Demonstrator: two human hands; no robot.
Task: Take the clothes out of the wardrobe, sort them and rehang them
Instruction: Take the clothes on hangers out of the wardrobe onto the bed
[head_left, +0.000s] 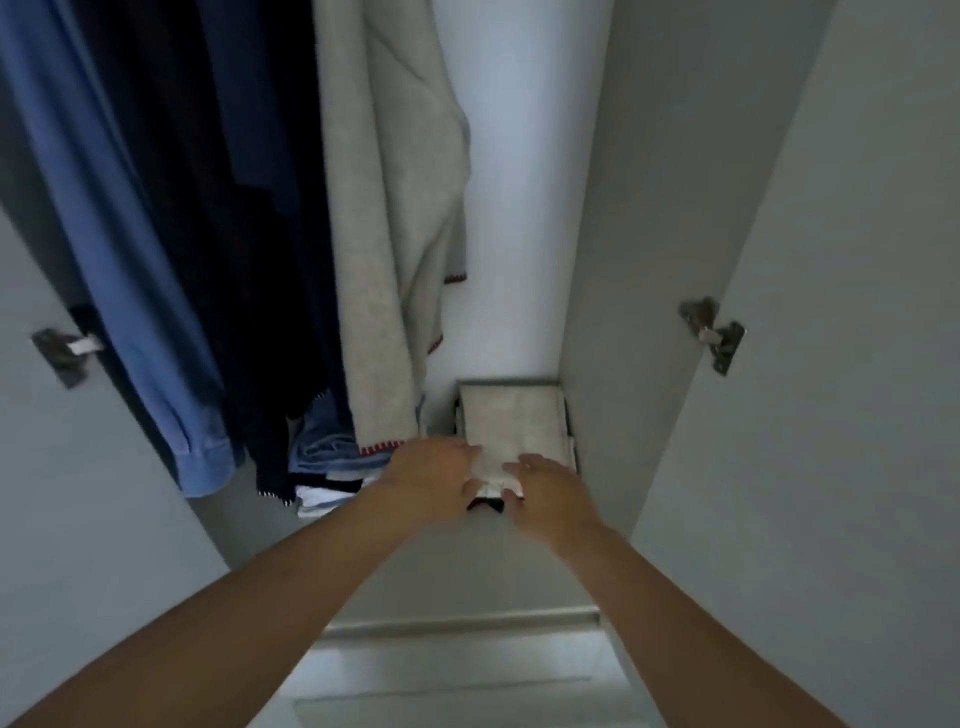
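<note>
Your two bare forearms enter from the bottom corners of the frame and converge just below center, above the wardrobe floor (457, 587). Below them, at bottom center, a pale ledge (457, 623) runs across the frame.

Left hand (434, 475): palm down, fingers laid over the near left edge of the grey box (514, 415); thumb tucked under that edge. The grip appears light — motion blur hides how far the fingers curl.

Right hand (545, 480): palm down on the near right edge of the box, fingers slightly bent over it, thumb at the front edge. Between your hands a pale fabric tab and a dark gap show at the box front.

The box sits right of center, against the right inner wall (597, 260).

Left of the box, folded clothes (327, 457) — blue denim, white and dark pieces — lie stacked.

Above them, filling the upper left of the frame, hang a blue shirt (104, 260), dark garments (208, 208) and a grey sweater (384, 208) with red-stitched hems.

Both doors stand open; one hinge (711, 332) shows at right, another hinge (65, 351) at left.
</note>
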